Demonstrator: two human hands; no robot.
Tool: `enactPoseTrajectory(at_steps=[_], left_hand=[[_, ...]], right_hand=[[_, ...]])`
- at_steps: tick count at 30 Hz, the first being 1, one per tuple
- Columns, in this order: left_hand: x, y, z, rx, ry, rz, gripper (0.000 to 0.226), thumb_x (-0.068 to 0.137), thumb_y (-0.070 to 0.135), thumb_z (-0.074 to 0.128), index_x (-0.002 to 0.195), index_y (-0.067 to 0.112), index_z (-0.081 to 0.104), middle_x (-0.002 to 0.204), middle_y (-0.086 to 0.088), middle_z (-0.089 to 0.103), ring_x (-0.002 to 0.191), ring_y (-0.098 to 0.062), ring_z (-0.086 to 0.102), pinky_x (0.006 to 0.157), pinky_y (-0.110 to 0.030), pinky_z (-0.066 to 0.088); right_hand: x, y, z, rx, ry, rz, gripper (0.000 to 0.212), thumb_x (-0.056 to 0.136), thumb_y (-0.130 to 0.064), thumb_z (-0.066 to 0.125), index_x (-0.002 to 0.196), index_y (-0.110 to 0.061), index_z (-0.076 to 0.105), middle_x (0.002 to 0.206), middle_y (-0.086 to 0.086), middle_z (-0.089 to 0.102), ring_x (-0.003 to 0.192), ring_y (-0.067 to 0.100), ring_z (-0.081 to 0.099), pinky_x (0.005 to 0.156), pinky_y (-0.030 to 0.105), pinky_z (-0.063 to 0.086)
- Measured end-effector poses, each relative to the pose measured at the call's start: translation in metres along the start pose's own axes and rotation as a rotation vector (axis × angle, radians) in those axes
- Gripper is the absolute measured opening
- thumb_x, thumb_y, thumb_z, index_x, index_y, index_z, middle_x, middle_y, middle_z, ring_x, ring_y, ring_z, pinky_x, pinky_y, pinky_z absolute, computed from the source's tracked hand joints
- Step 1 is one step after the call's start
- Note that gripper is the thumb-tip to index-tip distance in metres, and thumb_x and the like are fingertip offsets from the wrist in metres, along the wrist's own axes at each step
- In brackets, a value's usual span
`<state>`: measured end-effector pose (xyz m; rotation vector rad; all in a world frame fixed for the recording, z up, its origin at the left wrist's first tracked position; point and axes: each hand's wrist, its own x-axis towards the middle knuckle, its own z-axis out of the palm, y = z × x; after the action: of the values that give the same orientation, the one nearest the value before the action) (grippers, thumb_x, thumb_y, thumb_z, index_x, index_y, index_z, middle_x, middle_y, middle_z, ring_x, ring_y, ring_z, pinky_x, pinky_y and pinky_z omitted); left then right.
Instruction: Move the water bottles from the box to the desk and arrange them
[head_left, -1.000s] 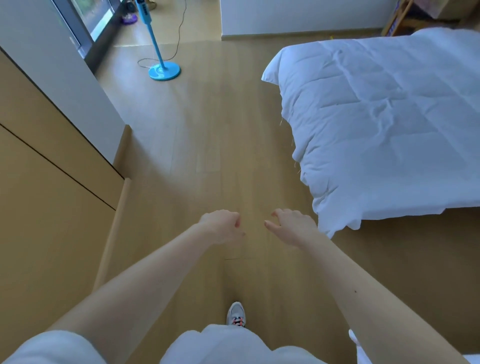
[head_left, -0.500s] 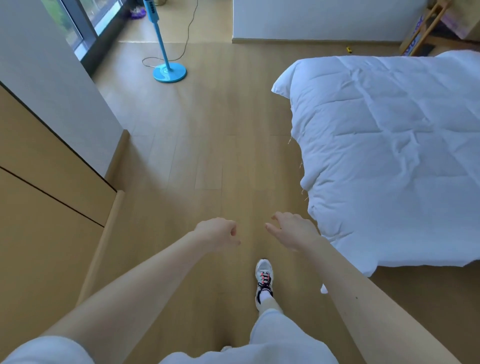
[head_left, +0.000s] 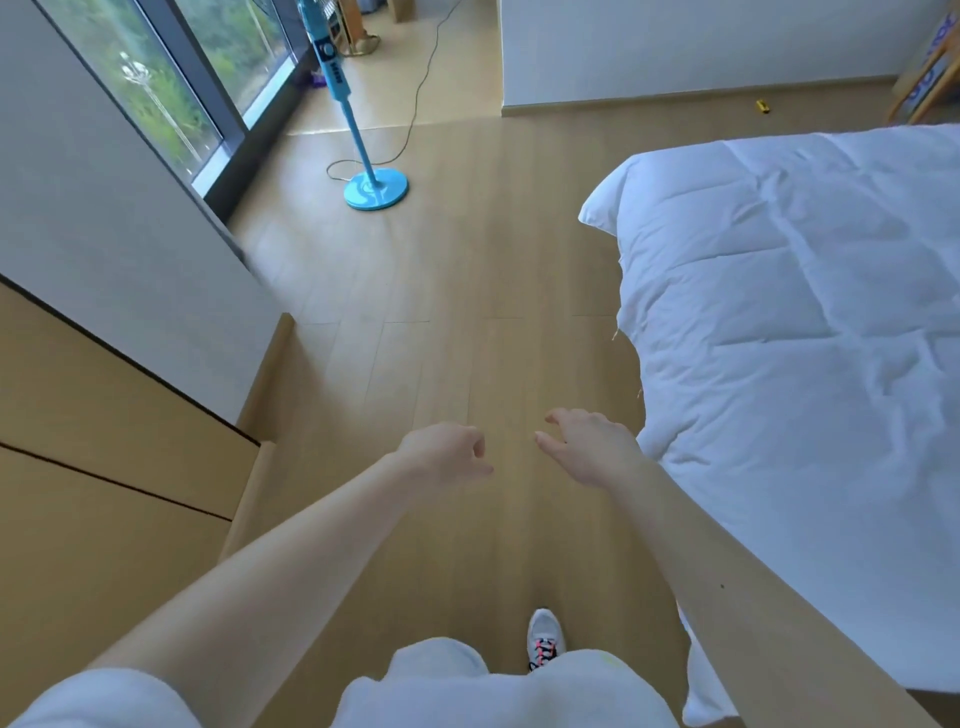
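1. Both hands hold nothing. The left hand (head_left: 447, 454) has its fingers loosely curled, and the right hand (head_left: 587, 449) has them slack and apart.
2. Both arms reach forward, with the hands near each other over the floor (head_left: 467, 312).
3. No water bottles, box or desk are in view. The step is probably walking to find them.
4. Steer clear of the bed (head_left: 779, 338) just right of the right hand, and of the fan (head_left: 375, 191) ahead to the left.

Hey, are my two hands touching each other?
Apart. The head view shows a strip of wooden floor between the left hand and the right hand, so there is a plain gap.
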<state>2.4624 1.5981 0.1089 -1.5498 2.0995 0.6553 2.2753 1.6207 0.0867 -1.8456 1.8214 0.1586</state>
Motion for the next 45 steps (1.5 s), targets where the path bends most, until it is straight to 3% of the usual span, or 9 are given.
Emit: enactPoseTrajectory(at_steps=[12,26,38,45], left_hand=[[0.119,-0.026,-0.071,-0.039,0.010,0.057,0.035,0.094,0.045,0.050,0.119,0.021,0.054,0.120,0.001,0.059,0.107,-0.019,0.057,0.083,-0.030,0.046],[0.296,-0.128,-0.228,0.001,0.063,0.174,0.036,0.094,0.046,0.050,0.119,0.020,0.054,0.121,-0.002,0.059,0.108,-0.023,0.056,0.081,-0.030,0.044],[0.418,-0.161,-0.290,-0.043,0.004,0.155,0.035,0.092,0.049,0.051,0.115,0.023,0.055,0.117,0.001,0.061,0.104,-0.021,0.058,0.074,-0.029,0.041],[0.502,-0.175,-0.377,-0.108,0.002,0.050,0.034,0.093,0.040,0.054,0.117,0.015,0.055,0.120,-0.007,0.059,0.110,-0.025,0.055,0.092,-0.034,0.047]], right_hand=[[0.114,0.011,-0.060,-0.021,-0.021,0.063,0.051,0.101,-0.049,0.030,0.143,-0.022,0.038,0.143,0.003,0.046,0.128,0.023,0.044,0.098,0.039,0.039],[0.319,-0.048,-0.184,-0.057,0.041,0.146,0.051,0.101,-0.049,0.030,0.144,-0.021,0.038,0.143,0.001,0.046,0.128,0.021,0.044,0.098,0.039,0.041],[0.455,-0.043,-0.236,-0.066,-0.013,0.139,0.050,0.101,-0.048,0.030,0.143,-0.021,0.039,0.142,0.002,0.047,0.128,0.023,0.044,0.098,0.039,0.039],[0.576,-0.032,-0.297,-0.045,-0.033,0.025,0.050,0.102,-0.048,0.029,0.143,-0.021,0.038,0.144,0.002,0.045,0.130,0.022,0.042,0.098,0.037,0.038]])
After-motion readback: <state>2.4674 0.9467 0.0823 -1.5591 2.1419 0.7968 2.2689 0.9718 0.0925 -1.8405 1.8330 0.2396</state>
